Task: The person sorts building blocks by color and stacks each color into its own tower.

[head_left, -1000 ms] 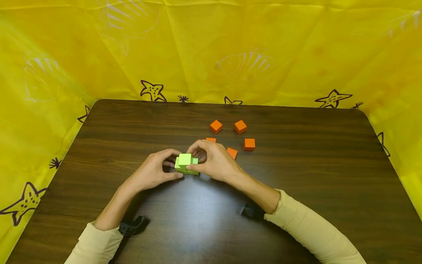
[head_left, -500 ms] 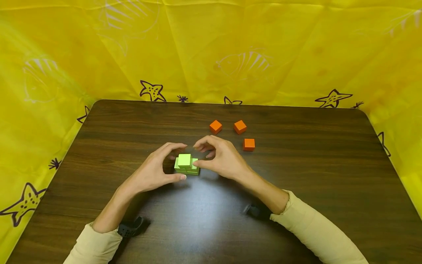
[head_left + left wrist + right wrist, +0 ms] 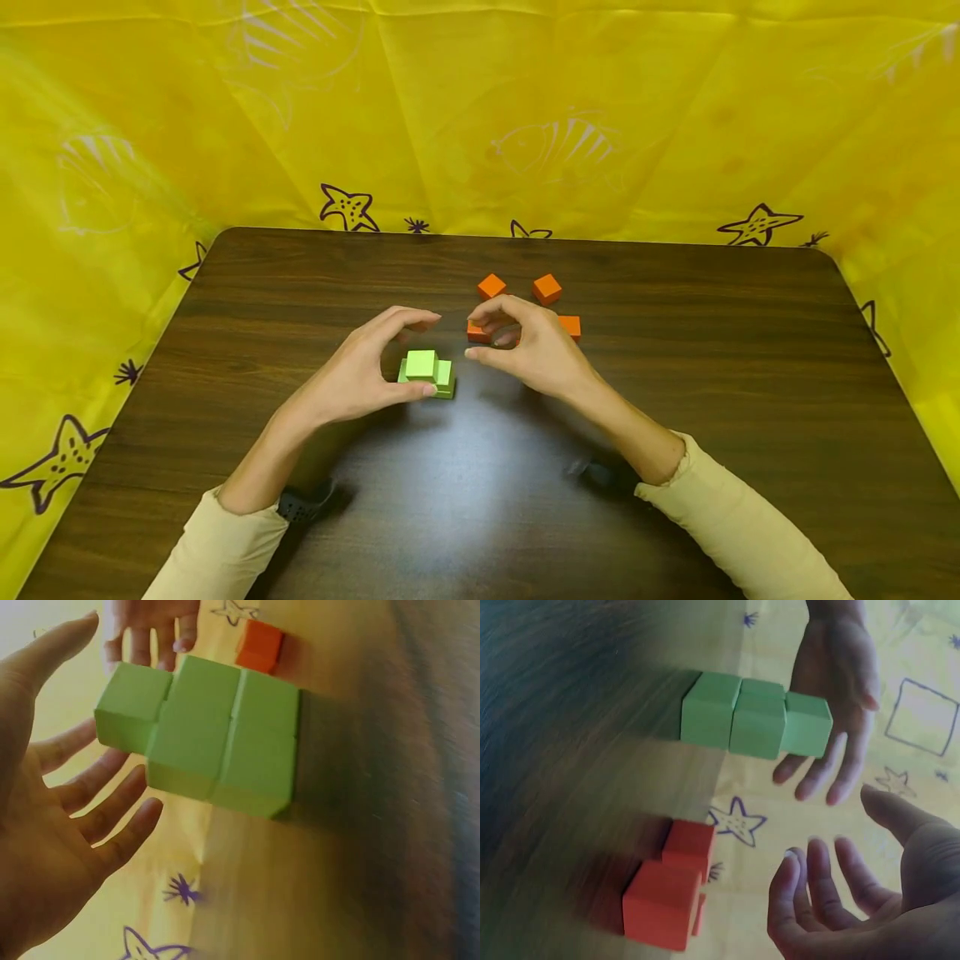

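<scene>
A stack of several light green cubes point(image 3: 422, 367) stands on the table, two layers side by side with a single cube on top. My left hand point(image 3: 356, 371) curves loosely around its left side, thumb in front and fingers behind. In the left wrist view that hand's fingers point(image 3: 127, 840) look straight and apart from the blocks. To the right, my right hand point(image 3: 543, 350) hovers over orange cubes point(image 3: 477, 332) with nothing between thumb and fingers. The right wrist view shows this hand point(image 3: 877, 900) relaxed beside several orange-red cubes point(image 3: 660, 904); the head view hides some of them behind it.
Two orange cubes sit farther back, one on the left point(image 3: 491, 286) and one on the right point(image 3: 547, 288). Another orange cube point(image 3: 572, 327) shows partly behind the right hand. The dark wooden table point(image 3: 712, 350) meets a yellow patterned cloth point(image 3: 450, 108) at its far edge.
My right hand has let go of the top green cube and moved right, over the orange cubes. My left hand has loosened and shifted slightly right; the green stack stays put.
</scene>
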Demonstrator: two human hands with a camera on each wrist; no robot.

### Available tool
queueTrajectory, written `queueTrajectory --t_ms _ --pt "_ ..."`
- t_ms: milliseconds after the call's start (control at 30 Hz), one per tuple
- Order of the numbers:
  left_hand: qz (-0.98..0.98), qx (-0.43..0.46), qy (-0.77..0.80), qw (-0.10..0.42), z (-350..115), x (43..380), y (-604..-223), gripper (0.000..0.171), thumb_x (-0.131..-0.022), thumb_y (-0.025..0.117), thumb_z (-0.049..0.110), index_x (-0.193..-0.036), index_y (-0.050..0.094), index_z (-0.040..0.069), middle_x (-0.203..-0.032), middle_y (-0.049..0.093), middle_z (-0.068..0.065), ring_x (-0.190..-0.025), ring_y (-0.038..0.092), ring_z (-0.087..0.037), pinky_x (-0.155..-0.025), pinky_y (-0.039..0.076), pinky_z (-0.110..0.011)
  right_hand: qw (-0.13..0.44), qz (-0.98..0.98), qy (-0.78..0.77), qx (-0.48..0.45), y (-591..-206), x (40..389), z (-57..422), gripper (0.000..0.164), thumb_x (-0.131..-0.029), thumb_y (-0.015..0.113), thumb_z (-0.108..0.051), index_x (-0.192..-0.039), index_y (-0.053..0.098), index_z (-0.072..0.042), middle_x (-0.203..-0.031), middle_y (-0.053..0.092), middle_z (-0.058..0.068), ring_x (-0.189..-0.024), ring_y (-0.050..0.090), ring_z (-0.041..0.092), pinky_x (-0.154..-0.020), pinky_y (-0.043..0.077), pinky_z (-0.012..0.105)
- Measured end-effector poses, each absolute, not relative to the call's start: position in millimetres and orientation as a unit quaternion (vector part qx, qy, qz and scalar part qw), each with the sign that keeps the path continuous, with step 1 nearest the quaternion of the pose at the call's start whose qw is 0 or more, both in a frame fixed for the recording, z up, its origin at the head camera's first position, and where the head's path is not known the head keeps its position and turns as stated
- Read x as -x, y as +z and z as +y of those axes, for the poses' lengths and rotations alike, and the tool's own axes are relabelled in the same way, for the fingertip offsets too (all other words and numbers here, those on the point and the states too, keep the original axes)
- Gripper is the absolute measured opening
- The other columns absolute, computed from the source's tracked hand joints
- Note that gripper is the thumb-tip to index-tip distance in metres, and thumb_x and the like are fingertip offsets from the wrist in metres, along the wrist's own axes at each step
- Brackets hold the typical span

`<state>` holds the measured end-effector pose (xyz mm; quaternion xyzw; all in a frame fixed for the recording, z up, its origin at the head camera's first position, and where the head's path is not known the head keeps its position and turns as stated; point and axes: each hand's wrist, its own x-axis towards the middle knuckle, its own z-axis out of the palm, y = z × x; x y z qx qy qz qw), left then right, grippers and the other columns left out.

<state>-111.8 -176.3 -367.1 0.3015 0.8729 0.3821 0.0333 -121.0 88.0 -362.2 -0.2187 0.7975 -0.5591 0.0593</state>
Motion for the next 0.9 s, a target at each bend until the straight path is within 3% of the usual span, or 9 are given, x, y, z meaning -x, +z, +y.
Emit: queueTrajectory --t_ms 267,467,900 --pt "0.864 -0.328 0.381 0.019 -159.8 118.3 -353.9 0.070 -0.077 0.086 0.038 -0.139 0.053 0.026 -0.135 0.056 0.004 -0.119 0.054 -0.018 -0.099 0.047 -0.044 0.039 0.815 -0.541 0.201 -360.9 122.0 105.1 0.033 -0.081 0.084 -0.018 -0.110 0.068 -0.014 -0.108 0.069 0.003 -0.102 0.066 0.027 -0.085 0.057 0.031" --pt "0.853 -0.350 0.386 0.010 -150.3 123.1 -348.6 0.067 -0.079 0.085 0.035 -0.138 0.055 0.024 -0.135 0.056 0.006 -0.124 0.052 -0.012 -0.104 0.045 -0.037 0.035 0.823 -0.535 0.189 -360.6 122.6 116.1 0.034 -0.082 0.084 -0.015 -0.111 0.068 -0.011 -0.108 0.069 0.002 -0.102 0.066 0.029 -0.086 0.057 0.034" --pt "0.846 -0.372 0.382 0.000 -128.2 126.6 -335.1 0.066 -0.082 0.083 0.033 -0.140 0.055 0.018 -0.138 0.055 0.004 -0.123 0.053 -0.015 -0.101 0.046 -0.038 0.018 0.834 -0.525 0.171 -362.5 122.7 141.5 0.036 -0.082 0.083 -0.014 -0.113 0.067 -0.008 -0.112 0.069 0.003 -0.105 0.065 0.028 -0.088 0.057 0.035"
